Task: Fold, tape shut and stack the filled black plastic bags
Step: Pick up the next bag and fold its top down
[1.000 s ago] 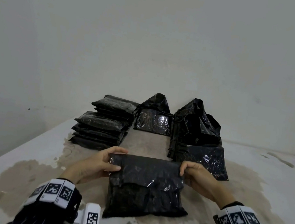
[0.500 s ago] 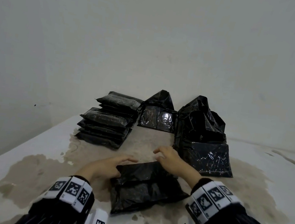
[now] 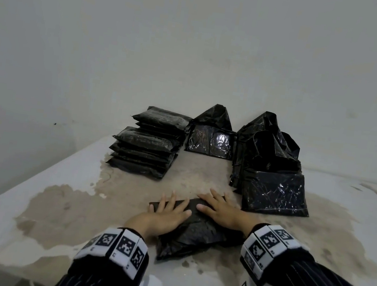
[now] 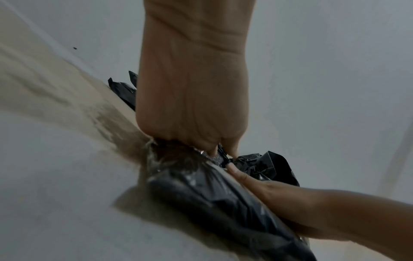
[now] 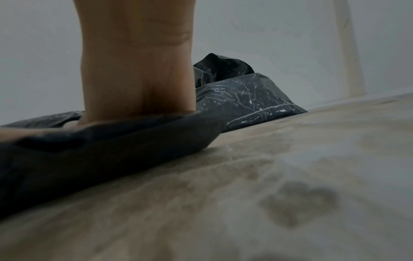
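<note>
A pale table (image 3: 30,193) with a broad brownish stain (image 3: 71,213) across its middle carries everything. A folded black bag (image 3: 196,236) lies flat on the stain, nearest the person. Behind it at the left stands a stack of bags (image 3: 147,151); at the back wall leans an open bag (image 3: 210,138); at the right sits a heap of bags (image 3: 272,179).
</note>
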